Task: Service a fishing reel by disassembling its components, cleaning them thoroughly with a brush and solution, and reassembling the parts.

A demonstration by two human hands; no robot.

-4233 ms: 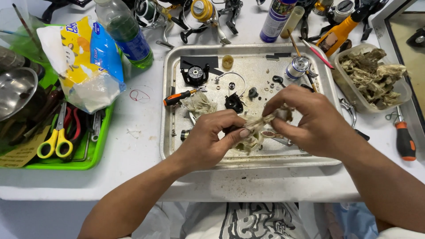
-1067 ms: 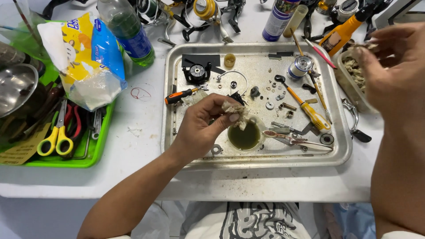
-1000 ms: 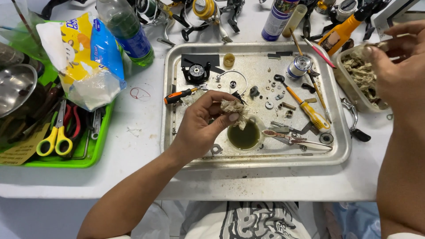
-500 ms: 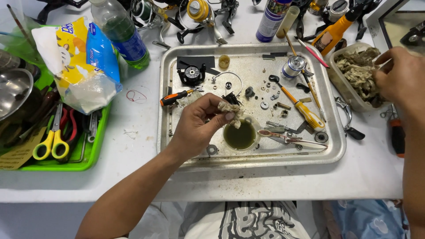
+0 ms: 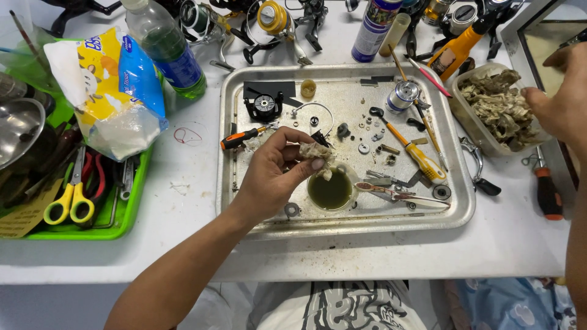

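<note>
2 hands: left grip (image 5: 275, 174) pinching dirty rag (image 5: 315, 153), right grip (image 5: 559, 101) loosely curled, empty, beside tub (image 5: 471, 131).

White table (image 5: 183, 256) w/ metal tray (image 5: 455, 217), green tray (image 5: 131, 214), bottle (image 5: 165, 46), red screwdriver (image 5: 547, 195).

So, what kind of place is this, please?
Probably a small repair bench for fishing reels: a metal tray of small parts, fishing reels at the back, and a left hand holding a dirty rag.

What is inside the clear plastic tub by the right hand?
The tub holds a heap of crumpled, stained wipes; whatever lies beneath them is covered. The right hand hovers at its edge.
</note>
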